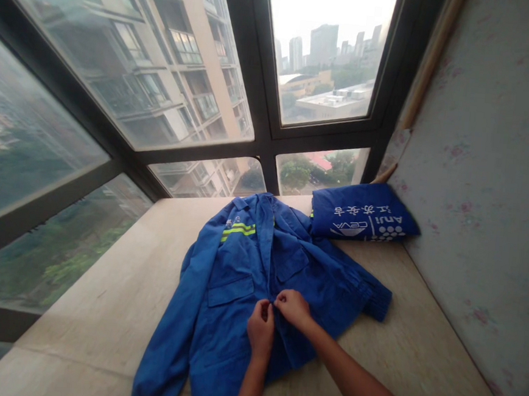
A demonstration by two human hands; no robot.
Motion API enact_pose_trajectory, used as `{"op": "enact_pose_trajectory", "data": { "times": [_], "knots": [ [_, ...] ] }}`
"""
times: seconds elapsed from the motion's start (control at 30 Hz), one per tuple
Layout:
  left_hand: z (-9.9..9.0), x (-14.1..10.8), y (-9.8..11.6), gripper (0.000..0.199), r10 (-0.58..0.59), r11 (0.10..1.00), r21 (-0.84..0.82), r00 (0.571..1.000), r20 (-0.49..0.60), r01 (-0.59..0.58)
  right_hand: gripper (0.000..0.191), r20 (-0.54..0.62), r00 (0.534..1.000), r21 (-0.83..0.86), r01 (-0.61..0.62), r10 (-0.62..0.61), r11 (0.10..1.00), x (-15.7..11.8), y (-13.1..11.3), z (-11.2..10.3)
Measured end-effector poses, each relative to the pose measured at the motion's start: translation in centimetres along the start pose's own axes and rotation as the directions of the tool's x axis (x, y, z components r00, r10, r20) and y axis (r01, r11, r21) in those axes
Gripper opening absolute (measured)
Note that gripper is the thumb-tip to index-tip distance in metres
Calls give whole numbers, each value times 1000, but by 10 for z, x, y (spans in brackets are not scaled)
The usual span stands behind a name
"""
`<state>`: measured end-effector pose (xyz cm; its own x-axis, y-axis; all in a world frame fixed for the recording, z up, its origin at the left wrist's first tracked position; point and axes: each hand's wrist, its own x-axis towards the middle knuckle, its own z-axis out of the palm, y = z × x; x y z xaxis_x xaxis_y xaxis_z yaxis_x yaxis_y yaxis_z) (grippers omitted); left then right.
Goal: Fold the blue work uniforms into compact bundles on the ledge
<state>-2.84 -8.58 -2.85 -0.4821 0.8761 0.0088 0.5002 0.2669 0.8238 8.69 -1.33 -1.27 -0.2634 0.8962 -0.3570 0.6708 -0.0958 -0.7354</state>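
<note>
A blue work jacket (pixel 229 323) with yellow-green reflective stripes lies front side up, its collar toward the window and its sleeves spread to both sides. My left hand (pixel 261 329) is closed in a pinch at the jacket's front opening, low on the body. Close beside it, my right hand (pixel 292 308) pinches the other front edge, fingertips nearly meeting the left ones. Whatever small fastening lies between the fingertips is hidden. Above the hands, the front edges run up to the collar, with a flap pocket on each side.
A folded blue garment (pixel 364 213) with white lettering lies at the back right, touching the jacket's shoulder. The pale stone sill (pixel 101 295) carries both. Dark window frames (pixel 260 140) rise behind and to the left, and a wallpapered wall (pixel 479 196) bounds the right.
</note>
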Motion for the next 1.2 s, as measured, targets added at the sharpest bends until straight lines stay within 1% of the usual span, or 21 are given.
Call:
{"op": "enact_pose_trajectory", "data": {
  "times": [0.17, 0.27, 0.33, 0.43, 0.53, 0.6, 0.63, 0.77, 0.83, 0.87, 0.93, 1.0, 1.03, 1.1, 1.2],
  "knots": [
    [3, -3, 3, 29, 51, 996, 71, 999, -8, -50, 14, 108, 993, 46, -49, 44, 998, 20, 2, -2],
    [1, -4, 5, 29, 71, 994, 86, 997, 18, -72, 13, 129, 991, 50, -37, 30, 998, 20, 1, -6],
    [-2, -4, 6, 28, 71, 993, 91, 996, 50, -75, 14, 95, 995, 28, -12, 9, 1000, 10, -1, -8],
    [-8, -1, 10, 24, 54, 991, 119, 993, 103, -66, 19, 14, 999, -27, 33, -33, 999, -14, -5, -7],
    [-12, 2, 15, 19, 28, 980, 191, 991, 133, -53, 28, -59, 989, -159, 128, -139, 979, -36, -7, -5],
    [-14, 1, 20, 19, 11, 969, 241, 988, 154, -49, 31, -70, 978, -262, 173, -198, 949, -45, -4, -6],
    [-16, 0, 22, 19, 5, 964, 260, 986, 169, -49, 32, -66, 976, -298, 179, -208, 937, -48, 0, -7],
    [-25, -7, 28, 21, 3, 954, 289, 964, 264, -82, 33, -42, 978, -357, 175, -203, 918, -55, 18, -21],
    [-31, -5, 32, 20, 25, 952, 282, 951, 308, -116, 32, -34, 977, -389, 183, -212, 903, -55, 22, -29],
    [-34, -1, 35, 19, 42, 951, 278, 948, 317, -135, 30, -39, 975, -404, 184, -218, 896, -53, 20, -33],
    [-38, 13, 42, 21, 80, 947, 275, 950, 302, -167, 25, -83, 967, -397, 188, -239, 898, -45, 10, -38],
    [-37, 35, 50, 25, 111, 941, 283, 959, 261, -186, 21, -159, 953, -310, 198, -257, 930, -31, -6, -38],
    [-35, 47, 53, 27, 121, 938, 289, 962, 244, -191, 20, -198, 949, -245, 194, -245, 950, -22, -15, -36],
    [-28, 68, 57, 24, 128, 933, 303, 965, 228, -195, 20, -250, 952, -129, 149, -177, 980, -6, -30, -29],
    [-16, 89, 54, 13, 105, 934, 311, 966, 236, -177, 20, -279, 957, -73, 57, -75, 996, 9, -40, -17]
  ]
}}
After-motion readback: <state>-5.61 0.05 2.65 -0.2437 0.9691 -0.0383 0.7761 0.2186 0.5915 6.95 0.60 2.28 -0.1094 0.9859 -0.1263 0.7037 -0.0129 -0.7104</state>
